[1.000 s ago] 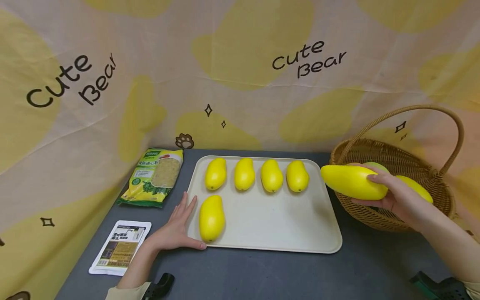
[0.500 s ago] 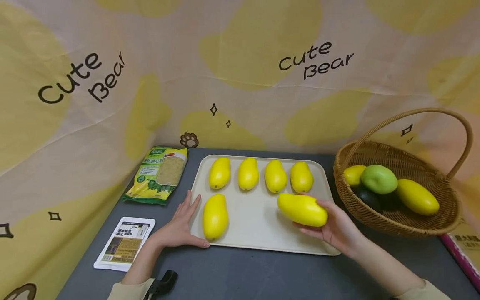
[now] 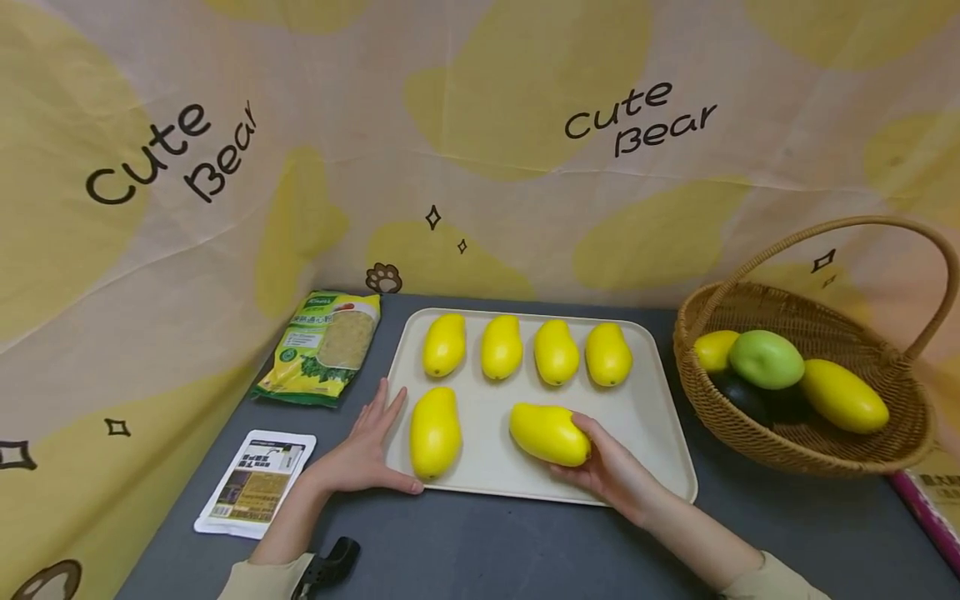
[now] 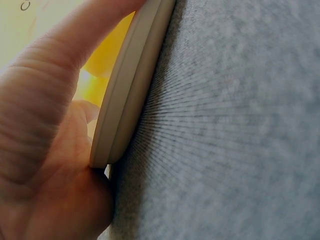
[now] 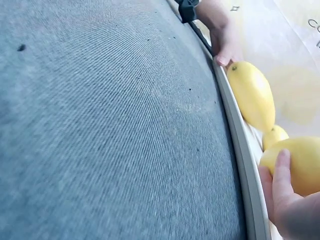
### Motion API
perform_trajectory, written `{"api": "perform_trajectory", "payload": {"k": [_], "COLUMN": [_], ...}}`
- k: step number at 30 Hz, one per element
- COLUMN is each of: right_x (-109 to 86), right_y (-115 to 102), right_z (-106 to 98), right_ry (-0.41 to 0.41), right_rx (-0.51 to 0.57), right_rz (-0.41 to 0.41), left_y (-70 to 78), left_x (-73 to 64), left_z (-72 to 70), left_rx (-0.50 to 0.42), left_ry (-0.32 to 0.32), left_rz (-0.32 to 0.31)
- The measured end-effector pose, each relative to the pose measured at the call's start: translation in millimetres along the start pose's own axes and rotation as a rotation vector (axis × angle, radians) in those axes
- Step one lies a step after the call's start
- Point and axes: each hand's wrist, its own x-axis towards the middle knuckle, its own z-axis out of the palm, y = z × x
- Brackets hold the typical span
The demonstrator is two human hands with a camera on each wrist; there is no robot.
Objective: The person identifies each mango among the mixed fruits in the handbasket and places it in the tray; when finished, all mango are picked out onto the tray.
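Observation:
My right hand (image 3: 611, 471) grips the end of a yellow mango (image 3: 550, 434), held sideways over the front middle of the cream tray (image 3: 491, 475); I cannot tell whether it touches the tray. With its fingers spread, my left hand (image 3: 365, 452) rests at the tray's front left corner. In the left wrist view its thumb (image 4: 55, 60) lies along the tray rim (image 4: 122, 95). Another mango (image 3: 436, 433) stands lengthwise on the tray close to that hand. Several more mangoes (image 3: 501, 347) form a row along the back of the tray.
To the right stands a wicker basket (image 3: 795, 450) with a tall handle, holding a green apple-like fruit (image 3: 767, 359), a mango (image 3: 845, 397), another yellow fruit and a dark one. A yellow-green food bag (image 3: 322, 348) and a white packet (image 3: 257, 484) lie on the left.
My right hand has carried the mango left from beside the basket to over the tray's front middle, lowering it. The left hand stays at the tray corner. The view has shifted slightly.

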Motion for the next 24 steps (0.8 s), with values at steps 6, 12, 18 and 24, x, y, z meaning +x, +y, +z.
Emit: {"api": "perform_trajectory", "payload": {"k": [6, 12, 18, 24], "right_x": [8.0, 14.0, 14.8, 11.8], "right_y": [5.4, 10.9, 15.4, 16.8], "right_z": [14.5, 24.0, 25.5, 22.0], "right_ry": [0.094, 0.165, 0.123, 0.039], "right_rx": [-0.217, -0.346, -0.381, -0.464], "right_rz": [-0.084, -0.104, -0.101, -0.135], "left_y": [-0.8, -1.8, -0.2, 0.5], "left_x": [0.8, 1.6, 1.6, 1.0], "left_z": [-0.2, 0.3, 0.5, 0.5], "left_rx": [-0.005, -0.005, -0.001, 0.002], "left_ry": [-0.004, -0.013, -0.013, -0.009], "left_rz": [-0.006, -0.015, -0.015, -0.015]}}
